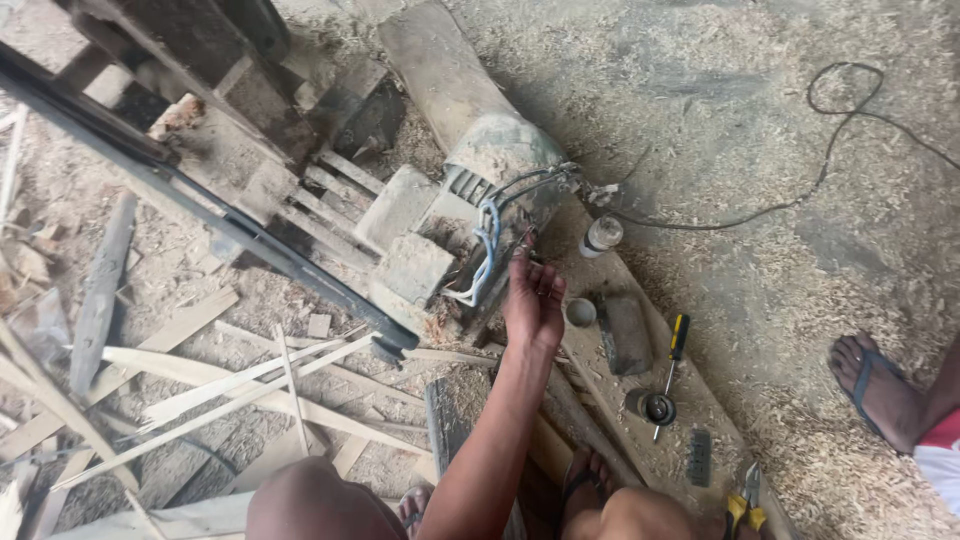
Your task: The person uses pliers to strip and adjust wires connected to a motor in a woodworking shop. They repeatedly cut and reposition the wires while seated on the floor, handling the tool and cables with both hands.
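Electric motor (pixel 500 165): grey, dust-caked cylinder, lying on its side at upper centre of frame, mounted against a rough wooden block frame. Terminal end faces lower right, cover off. Bundle of wires (pixel 486 245), blue and white, spills from that end and loops downward at centre. Bare wire ends sit just right of the bundle, at centre frame.

I see a dirt floor (pixel 760 140) thick with pale sawdust, wood offcuts (pixel 230 390) strewn at left, a black cable (pixel 830 150) snaking across at right, all in soft, even daylight
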